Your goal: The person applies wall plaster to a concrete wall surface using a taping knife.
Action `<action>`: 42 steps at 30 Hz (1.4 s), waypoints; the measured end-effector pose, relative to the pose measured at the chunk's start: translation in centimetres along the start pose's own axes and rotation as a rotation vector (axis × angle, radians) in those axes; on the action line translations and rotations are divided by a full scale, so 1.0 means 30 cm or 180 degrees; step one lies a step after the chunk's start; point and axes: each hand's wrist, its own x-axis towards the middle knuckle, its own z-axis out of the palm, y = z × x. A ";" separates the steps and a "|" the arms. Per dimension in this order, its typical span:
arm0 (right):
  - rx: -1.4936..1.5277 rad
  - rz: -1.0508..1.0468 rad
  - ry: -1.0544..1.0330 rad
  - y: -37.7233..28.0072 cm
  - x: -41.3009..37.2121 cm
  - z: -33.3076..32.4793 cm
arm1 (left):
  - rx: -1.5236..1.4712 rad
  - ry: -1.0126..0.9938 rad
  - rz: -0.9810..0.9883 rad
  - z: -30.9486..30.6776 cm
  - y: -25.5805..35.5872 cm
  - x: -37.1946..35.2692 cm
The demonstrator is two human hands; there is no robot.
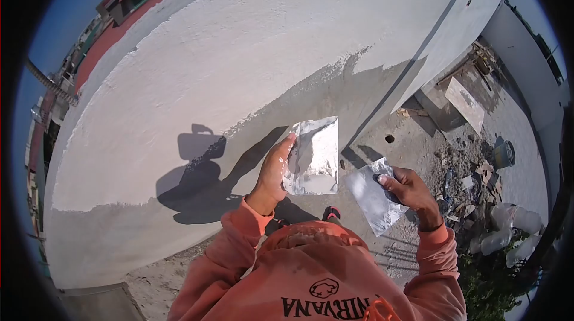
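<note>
In the middle of the view, my left hand (274, 171) is closed on a flat rectangular plate (317, 156) with bright white material smeared over it. White spots mark the fingers and thumb. To the right and slightly lower, my right hand (407, 189) grips a grey metal sheet-like tool (373, 195), thumb on its upper face. The two flat pieces are apart. Behind them stands a wall (197, 75), white on its upper part and bare grey along a lower band (299, 102), with a ragged edge between the two.
Rubble (460, 183) lies on the ground at the right, with a bucket (504, 154), plastic bottles (508, 225) and a leaning board (465, 104). A small dark hole (390, 138) shows in the concrete floor. Shadows fall across the wall.
</note>
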 end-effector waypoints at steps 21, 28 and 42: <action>-0.3196 -0.3959 -0.0041 -0.409 -0.034 -0.061 | 0.0055 -0.0548 -0.0433 0.065 0.021 0.003; -0.3368 -0.3604 -0.0905 -0.450 0.012 -0.083 | -0.0260 -0.0670 -0.0624 -0.010 -0.096 0.082; -0.2599 -0.1795 -0.1407 -0.500 0.162 -0.338 | -0.0548 -0.0493 -0.0645 -0.046 -0.117 0.215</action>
